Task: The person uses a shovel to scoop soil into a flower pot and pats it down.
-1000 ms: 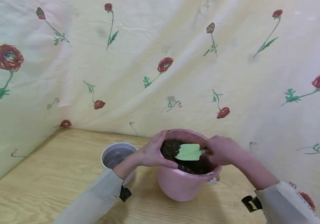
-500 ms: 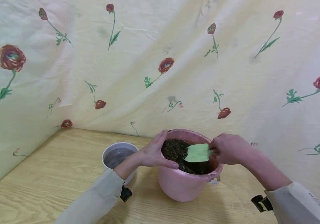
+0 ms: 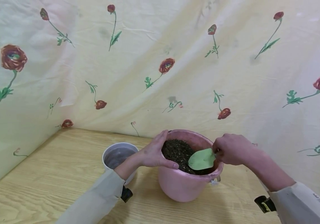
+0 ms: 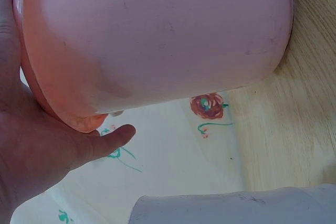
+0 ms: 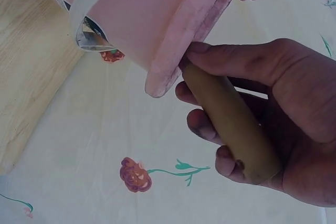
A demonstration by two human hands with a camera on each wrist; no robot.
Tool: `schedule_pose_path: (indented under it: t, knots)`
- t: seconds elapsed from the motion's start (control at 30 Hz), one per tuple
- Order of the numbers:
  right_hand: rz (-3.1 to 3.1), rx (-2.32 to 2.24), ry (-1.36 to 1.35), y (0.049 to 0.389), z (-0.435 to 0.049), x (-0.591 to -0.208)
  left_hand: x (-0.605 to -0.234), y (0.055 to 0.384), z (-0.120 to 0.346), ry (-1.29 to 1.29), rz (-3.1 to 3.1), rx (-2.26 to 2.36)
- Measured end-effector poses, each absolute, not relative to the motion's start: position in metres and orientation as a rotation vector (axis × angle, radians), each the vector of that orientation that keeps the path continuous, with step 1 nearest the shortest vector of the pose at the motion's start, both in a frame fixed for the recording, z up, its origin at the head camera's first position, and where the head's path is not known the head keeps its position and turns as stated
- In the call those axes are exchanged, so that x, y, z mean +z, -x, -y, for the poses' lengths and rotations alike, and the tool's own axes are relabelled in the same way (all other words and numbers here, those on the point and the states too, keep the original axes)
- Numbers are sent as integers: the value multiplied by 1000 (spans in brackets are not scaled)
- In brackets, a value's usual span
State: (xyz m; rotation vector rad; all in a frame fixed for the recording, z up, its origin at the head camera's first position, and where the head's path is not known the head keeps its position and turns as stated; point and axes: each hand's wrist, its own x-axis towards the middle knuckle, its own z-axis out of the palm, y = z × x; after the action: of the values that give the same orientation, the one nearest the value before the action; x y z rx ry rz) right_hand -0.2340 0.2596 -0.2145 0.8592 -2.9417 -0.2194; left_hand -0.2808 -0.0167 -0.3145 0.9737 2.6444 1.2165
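Observation:
A pink bucket, part filled with dark soil, stands on the wooden table. My left hand holds its left rim, thumb along the front edge and fingers toward the back. In the left wrist view one finger sticks out past the bucket's rim. At the opposite side, my right hand grips a garden trowel by its wooden handle, fingers curled round it. The trowel's light green blade lies tilted inside the bucket, over the soil at the right.
A white pot with a greyish inside stands left of the bucket, partly behind my left forearm. The bucket's pale handle hangs at its side. Flower-printed cloth rises behind the table.
My right hand has moved right with the trowel, drawing the blade across the soil toward the bucket's right wall. The blade has tilted and turned. My left hand keeps its hold.

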Motion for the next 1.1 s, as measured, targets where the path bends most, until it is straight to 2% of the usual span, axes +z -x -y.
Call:
schedule_pose_path:
  t: [0.87,1.1]
  knots:
    - [2989,-34,-931,243,-258,-222,-315,281,17,-954,-2633,1234]
    - [3064,-19,-817,242,-252,-223,-315,281,17,-951,-2637,1224]
